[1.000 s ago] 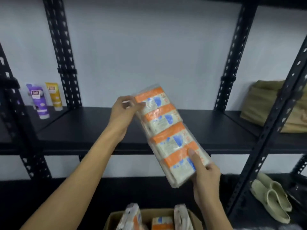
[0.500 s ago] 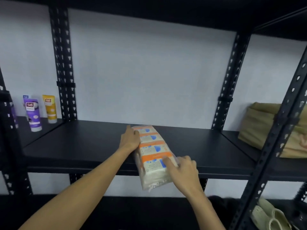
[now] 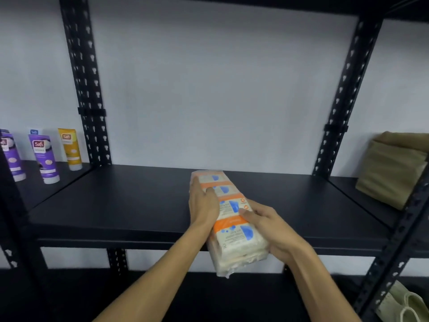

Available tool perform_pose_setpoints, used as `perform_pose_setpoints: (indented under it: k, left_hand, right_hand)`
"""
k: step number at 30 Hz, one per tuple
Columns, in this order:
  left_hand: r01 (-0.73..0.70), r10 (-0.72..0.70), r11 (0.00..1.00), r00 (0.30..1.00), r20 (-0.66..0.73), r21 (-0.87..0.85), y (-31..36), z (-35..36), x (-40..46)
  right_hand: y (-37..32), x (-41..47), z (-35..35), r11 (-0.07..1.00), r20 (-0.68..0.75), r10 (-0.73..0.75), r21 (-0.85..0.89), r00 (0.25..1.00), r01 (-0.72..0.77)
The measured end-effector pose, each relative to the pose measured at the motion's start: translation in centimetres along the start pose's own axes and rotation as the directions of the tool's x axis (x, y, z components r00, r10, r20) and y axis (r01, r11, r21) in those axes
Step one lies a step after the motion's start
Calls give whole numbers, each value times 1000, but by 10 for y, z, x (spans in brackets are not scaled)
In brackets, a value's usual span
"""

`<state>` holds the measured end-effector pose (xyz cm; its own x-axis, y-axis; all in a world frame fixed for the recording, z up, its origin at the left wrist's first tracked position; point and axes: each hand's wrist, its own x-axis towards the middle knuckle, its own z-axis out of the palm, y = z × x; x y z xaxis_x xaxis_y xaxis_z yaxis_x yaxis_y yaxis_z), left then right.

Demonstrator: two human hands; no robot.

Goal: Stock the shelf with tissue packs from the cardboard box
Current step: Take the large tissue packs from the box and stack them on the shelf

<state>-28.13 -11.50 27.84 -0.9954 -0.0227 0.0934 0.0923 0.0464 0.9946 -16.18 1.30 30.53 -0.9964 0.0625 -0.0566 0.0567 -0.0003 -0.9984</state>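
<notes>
A long plastic-wrapped tissue pack (image 3: 232, 219) with orange bands and blue marks lies lengthwise on the black shelf (image 3: 130, 205), its near end sticking out over the front edge. My left hand (image 3: 204, 203) grips its left side, fingers curled over the top. My right hand (image 3: 269, 226) holds the right side near the front, thumb on top. The cardboard box is out of view.
Purple and yellow tubes (image 3: 44, 156) stand on the left shelf bay. A folded olive cloth (image 3: 392, 168) lies in the right bay. Black perforated uprights (image 3: 86, 84) frame the bay. Pale slippers (image 3: 404, 305) sit on the lower right shelf.
The pack came down from mid-air onto the shelf and slid further in. Both hands stayed on it. The box dropped out of view as the camera rose.
</notes>
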Motion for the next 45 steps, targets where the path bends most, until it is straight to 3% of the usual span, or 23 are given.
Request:
perform_pose_setpoints:
  k: [10,12,15,16,18,21,24,27,31,36,38,39,42,45]
  left_hand:
    - [21,-45,992,979,200,122,13,0,15]
    - [-63,-5,962,969,248,265,12,-4,19]
    - [-357,165,769,912,375,531,22,-14,26]
    - [-459,204,665,870,448,589,25,-17,31]
    - [-552,168,530,812,559,644,32,-27,39]
    - [-578,103,449,791,603,682,29,-53,48]
    - [-581,149,366,808,570,727,18,-78,43]
    - [-549,240,217,831,501,807,10,-93,31]
    - [-489,244,212,865,439,846,17,-86,20]
    - [-520,209,108,845,492,847,45,-94,9]
    - [-536,168,167,843,512,828,59,-101,7]
    - [-531,131,246,847,515,811,66,-104,7]
    - [-422,-8,575,853,521,700,78,-109,12]
    - [-248,12,832,902,431,496,64,-110,21]
  right_hand:
    - [-10,-6,14,997,-82,33,-64,996,-39]
    - [-10,-14,14,972,-169,-85,-232,982,44]
    - [4,-27,27,764,-216,-337,-631,916,132]
    - [10,-31,32,717,-183,-348,-684,919,135]
    - [16,-34,30,733,-137,-321,-663,937,154]
    - [9,-32,2,763,-115,-305,-623,945,170]
    - [-6,-25,-28,687,-170,-352,-715,920,131]
    - [-10,-15,-32,566,-226,-449,-821,864,80]
    - [7,2,2,576,-122,-357,-809,926,115]
    - [31,33,-13,435,-239,-448,-900,862,-23]
    - [36,40,-29,382,-266,-437,-920,859,-90]
    - [36,44,-36,360,-263,-422,-927,868,-106]
    - [27,56,-44,383,-271,-348,-915,898,-128]
    - [18,61,-38,394,-272,-336,-910,902,-128]
